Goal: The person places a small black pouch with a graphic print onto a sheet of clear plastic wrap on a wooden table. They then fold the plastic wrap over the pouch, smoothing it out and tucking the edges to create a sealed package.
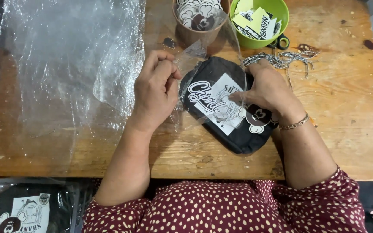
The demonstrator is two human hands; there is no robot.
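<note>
While my dotted sleeves fill the near edge of the view, a second black pouch, already wrapped in clear film, lies nearer to me and well to the left of the black pouch I am handling. That pouch lies on the wooden table, close to its near edge, with a white card and a round cartoon sticker on its face. My left hand is just left of the pouch, fingers pinched shut on the edge of a clear plastic bag that lies partly over it. My right hand, a thin bracelet at the wrist, rests on the pouch's right half, fingers bent and pressing down on it through the film (whether they grip anything I cannot tell). Left of the pouch a stack of clear plastic sheets covers the table. Just beyond the pouch lies a heap of metal chains. Farther still stand a brown cup of round stickers and a green bowl of yellowish tags.
</note>
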